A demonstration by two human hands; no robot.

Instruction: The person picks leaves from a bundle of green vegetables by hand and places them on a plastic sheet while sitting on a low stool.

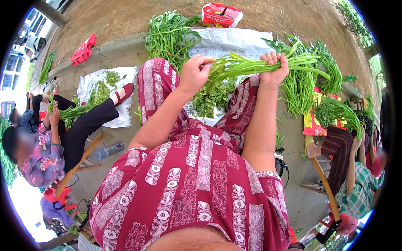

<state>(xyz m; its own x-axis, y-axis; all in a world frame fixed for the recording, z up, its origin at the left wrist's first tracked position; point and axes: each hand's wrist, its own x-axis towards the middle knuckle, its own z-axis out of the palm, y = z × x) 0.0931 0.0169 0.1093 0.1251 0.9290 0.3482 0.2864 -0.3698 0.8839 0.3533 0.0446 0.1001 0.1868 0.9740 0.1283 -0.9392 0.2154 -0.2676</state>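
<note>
Green stems (247, 66) lie bunched in my right hand (274, 67), its fingers wrapped round them, held up above the loose leaves (208, 104) between my knees (155, 77). My left hand (195, 74) is at the bunch's leafy end, fingers curled narrow; I cannot tell whether they pinch anything. Beyond, a heap of greens (169, 37) sits by a white sheet (234, 39).

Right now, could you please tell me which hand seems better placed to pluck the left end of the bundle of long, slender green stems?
Probably the left hand: it is bent close beside that end of the green bundle, while the right hand is closed around it farther along.
</note>
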